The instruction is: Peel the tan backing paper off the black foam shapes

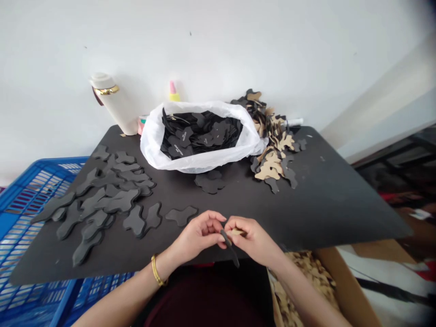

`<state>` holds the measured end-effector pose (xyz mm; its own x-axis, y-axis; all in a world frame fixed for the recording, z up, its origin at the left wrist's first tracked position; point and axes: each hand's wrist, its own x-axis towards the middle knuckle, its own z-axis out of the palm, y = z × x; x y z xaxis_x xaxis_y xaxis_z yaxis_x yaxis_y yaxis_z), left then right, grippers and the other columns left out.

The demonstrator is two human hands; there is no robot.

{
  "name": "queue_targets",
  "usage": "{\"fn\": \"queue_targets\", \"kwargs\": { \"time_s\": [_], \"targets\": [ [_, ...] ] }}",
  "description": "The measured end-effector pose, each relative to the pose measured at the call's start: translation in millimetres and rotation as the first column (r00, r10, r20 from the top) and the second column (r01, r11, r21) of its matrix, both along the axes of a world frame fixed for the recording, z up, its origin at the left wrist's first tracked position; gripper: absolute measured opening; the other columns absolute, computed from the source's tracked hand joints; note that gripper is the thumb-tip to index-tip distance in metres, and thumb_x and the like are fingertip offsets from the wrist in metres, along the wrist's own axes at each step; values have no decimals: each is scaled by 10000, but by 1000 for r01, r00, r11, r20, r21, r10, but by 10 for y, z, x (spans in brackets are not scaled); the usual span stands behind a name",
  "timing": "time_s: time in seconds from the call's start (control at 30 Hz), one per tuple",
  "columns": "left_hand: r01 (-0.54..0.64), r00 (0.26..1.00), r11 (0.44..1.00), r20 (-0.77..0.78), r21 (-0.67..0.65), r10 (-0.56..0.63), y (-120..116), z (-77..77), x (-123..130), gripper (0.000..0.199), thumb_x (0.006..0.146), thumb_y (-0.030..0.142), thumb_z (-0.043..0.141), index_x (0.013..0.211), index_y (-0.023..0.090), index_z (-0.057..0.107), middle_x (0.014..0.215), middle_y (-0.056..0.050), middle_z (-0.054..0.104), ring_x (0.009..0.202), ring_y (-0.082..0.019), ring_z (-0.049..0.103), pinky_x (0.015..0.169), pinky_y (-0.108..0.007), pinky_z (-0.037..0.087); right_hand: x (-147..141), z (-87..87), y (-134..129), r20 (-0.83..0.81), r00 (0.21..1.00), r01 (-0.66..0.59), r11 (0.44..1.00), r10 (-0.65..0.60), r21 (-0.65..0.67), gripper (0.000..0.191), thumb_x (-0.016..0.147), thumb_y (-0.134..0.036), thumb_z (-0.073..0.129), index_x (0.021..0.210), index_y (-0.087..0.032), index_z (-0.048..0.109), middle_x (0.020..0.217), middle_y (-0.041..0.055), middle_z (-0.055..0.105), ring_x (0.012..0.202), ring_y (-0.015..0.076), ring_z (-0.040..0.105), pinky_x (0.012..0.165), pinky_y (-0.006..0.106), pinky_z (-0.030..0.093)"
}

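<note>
Near the table's front edge, my left hand (200, 232) is closed on a thin dark grey foam piece (233, 255), held edge-on. Close against it, my right hand (254, 240) pinches a tan backing paper (238, 232) at the same piece; whether the two are still joined I cannot tell. Left of my hands, several thick dark wavy-edged pieces (119, 201) lie spread and overlapping, one of them (181, 215) close to my left hand. A white plastic bag (200, 164) behind my hands holds many flat black pieces (206, 136), some with pale print.
Black and tan cut-outs (270, 165) are heaped right of the bag. A white flask (117, 106) and a yellow bottle with a pink top (174, 93) stand by the wall. Blue baskets (25, 200) flank the table's left; a cardboard box (352, 288) with tan scraps sits below right.
</note>
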<state>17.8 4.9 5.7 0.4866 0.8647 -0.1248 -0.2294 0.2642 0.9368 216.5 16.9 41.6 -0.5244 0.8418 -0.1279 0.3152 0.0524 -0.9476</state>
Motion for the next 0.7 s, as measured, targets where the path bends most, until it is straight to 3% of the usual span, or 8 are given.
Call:
{"fn": "queue_targets", "kwargs": {
  "time_s": [0.1,0.2,0.27,0.33,0.43,0.5,0.6,0.7],
  "targets": [
    [-31,981,970,-177,242,76,0,-36,-33,312,847,146,658,1136,220,566,857,8,637,756,-130,681,723,-253,554,-5,-60,-3,20,999,37,987,-34,-159,129,872,-233,543,776,-178,609,709,-34,541,643,100,415,601,229,316],
    [100,904,805,-391,584,172,13,-54,-60,267,911,138,576,1155,242,610,933,-22,641,821,-132,641,770,-259,537,-3,-132,-16,33,996,93,959,-88,-267,176,878,-315,546,789,-173,600,687,-37,495,628,100,372,584,235,293],
    [211,868,697,-459,685,189,27,-49,-63,269,953,136,505,1171,244,619,967,-42,639,851,-136,625,788,-258,526,-4,-161,-26,32,994,110,945,-106,-309,171,859,-322,554,799,-170,601,667,-42,471,616,99,351,578,236,282],
    [238,859,653,-470,718,203,31,-43,-55,260,966,132,473,1153,232,624,977,-54,634,864,-141,623,788,-253,527,-10,-172,-31,27,992,125,939,-123,-320,144,837,-299,560,795,-169,604,656,-45,461,614,98,344,577,235,279],
    [189,852,655,-454,732,262,1,-53,-36,211,958,118,475,1036,223,640,1011,-62,631,880,-145,638,787,-251,536,-31,-196,-26,-8,982,179,934,-190,-308,153,832,-300,560,742,-177,574,644,-48,442,597,92,332,556,229,271],
    [102,845,668,-419,737,333,-41,-76,-25,184,945,109,496,958,222,641,1086,-70,613,936,-156,652,818,-268,544,-51,-247,-18,-51,958,248,903,-283,-350,197,845,-354,557,738,-189,546,605,-61,401,542,85,289,506,227,232],
    [-61,856,697,-322,714,405,-113,-110,-10,146,928,104,538,905,215,630,1175,-77,568,1034,-178,657,900,-315,545,-82,-365,-3,-130,865,374,796,-485,-476,241,833,-441,561,782,-208,529,537,-86,335,469,83,207,450,234,143],
    [-145,874,742,-267,655,406,-166,-123,8,113,906,115,581,885,212,632,1154,-79,577,1112,-207,627,939,-357,537,-114,-448,16,-221,705,481,683,-674,-549,211,783,-408,563,819,-200,555,667,-21,557,474,90,302,439,240,165]
  ]
}}
